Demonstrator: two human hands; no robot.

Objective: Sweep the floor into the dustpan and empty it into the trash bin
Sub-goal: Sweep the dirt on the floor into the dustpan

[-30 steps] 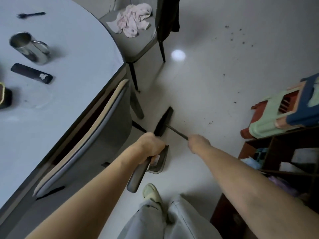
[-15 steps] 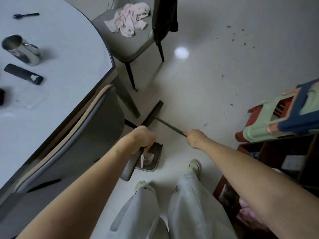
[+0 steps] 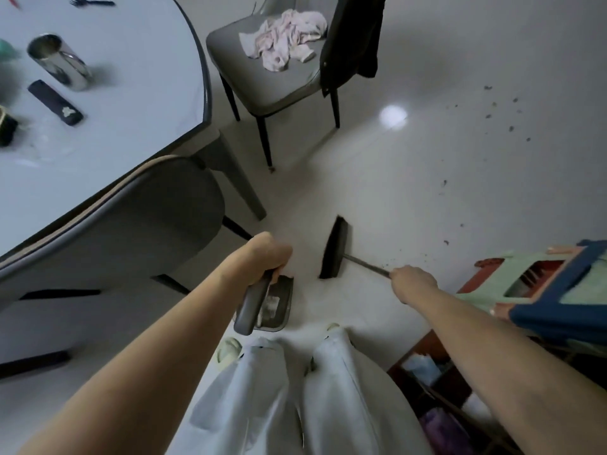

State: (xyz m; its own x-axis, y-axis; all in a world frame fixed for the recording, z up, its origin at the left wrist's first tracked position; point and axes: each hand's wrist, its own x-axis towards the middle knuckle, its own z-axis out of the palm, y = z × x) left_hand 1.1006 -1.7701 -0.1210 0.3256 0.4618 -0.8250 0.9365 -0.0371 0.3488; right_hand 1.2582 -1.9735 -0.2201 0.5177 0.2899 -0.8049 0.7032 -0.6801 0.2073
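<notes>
The broom [image 3: 335, 249], judged light and stiff, is gripped by its thin handle in the right hand [image 3: 412, 284], beside the dustpan [image 3: 279, 303], whose handle is gripped by the left hand [image 3: 266, 254]; debris [image 3: 499, 108] lies well beyond.

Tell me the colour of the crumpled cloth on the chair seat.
Pale pink and white crumpled cloth, clearest in the head view.

Both arms reach forward, left grip [image 3: 267, 257] and right grip [image 3: 413, 284] curled closed.
</notes>
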